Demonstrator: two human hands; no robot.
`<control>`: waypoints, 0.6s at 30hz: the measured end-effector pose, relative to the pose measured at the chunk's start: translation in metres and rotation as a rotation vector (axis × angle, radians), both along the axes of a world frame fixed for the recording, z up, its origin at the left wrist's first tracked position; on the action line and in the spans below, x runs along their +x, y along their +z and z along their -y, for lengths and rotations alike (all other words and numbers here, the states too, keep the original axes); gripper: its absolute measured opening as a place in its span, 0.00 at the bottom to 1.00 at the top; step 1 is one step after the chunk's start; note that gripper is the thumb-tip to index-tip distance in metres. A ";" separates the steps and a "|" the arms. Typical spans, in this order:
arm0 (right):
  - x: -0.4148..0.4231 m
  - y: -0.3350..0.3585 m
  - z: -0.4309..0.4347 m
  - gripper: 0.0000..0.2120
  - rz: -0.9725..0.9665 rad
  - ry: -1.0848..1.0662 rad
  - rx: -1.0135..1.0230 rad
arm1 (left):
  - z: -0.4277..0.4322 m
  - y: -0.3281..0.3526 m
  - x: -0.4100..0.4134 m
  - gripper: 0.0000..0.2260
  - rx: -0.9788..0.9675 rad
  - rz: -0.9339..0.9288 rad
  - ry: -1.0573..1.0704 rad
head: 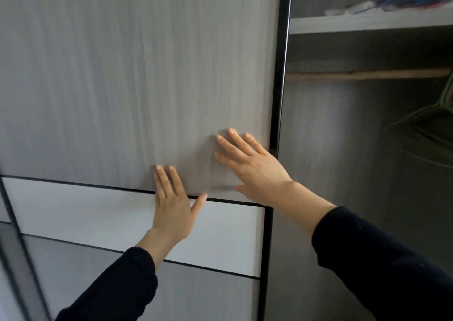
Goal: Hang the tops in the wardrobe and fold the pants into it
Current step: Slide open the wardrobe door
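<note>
- Both my hands lie flat on the door (122,75), fingers straight and spread, holding nothing. The left hand (171,208) is lower, across the seam above the white band (98,213). The right hand (255,169) is higher, just beside the door's black edge (278,100).
- The move turns on this: the door stands upright, it travels sideways, and the open bay (343,149) lies to the right of both palms. So I judge the push goes left, away from the bay (the right hand is nearer the edge).
- In the bay a rail (367,73) runs crosswise, with hangers (431,115) towards its right end. Above it is a shelf (367,24) with blue things (411,0) on it, too blurred to name.
- Tops and pants are not in view, and neither hand carries any.
- At far left stands a dark upright strip (14,247). I cannot tell whether it would stop the door.
</note>
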State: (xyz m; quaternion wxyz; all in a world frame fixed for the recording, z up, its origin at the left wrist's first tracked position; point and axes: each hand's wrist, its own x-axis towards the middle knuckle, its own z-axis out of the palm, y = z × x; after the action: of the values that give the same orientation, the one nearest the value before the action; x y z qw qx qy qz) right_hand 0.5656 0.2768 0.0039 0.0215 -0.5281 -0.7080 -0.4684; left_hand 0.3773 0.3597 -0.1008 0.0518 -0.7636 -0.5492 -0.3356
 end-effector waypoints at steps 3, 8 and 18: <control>-0.018 0.006 -0.012 0.43 -0.034 -0.059 0.185 | -0.018 -0.002 -0.028 0.47 0.019 0.012 -0.021; -0.047 0.007 -0.037 0.43 -0.080 -0.015 0.239 | -0.043 -0.001 -0.067 0.47 -0.003 0.048 -0.021; -0.100 0.007 -0.074 0.40 -0.138 0.063 0.096 | -0.063 0.018 -0.100 0.59 -0.150 0.296 -0.048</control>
State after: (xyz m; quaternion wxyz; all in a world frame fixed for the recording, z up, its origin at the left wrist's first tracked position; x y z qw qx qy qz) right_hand 0.4657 0.3510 0.0108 0.1103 -0.5351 -0.6978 -0.4632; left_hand 0.2778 0.4223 -0.0831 -0.0950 -0.7204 -0.5560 -0.4035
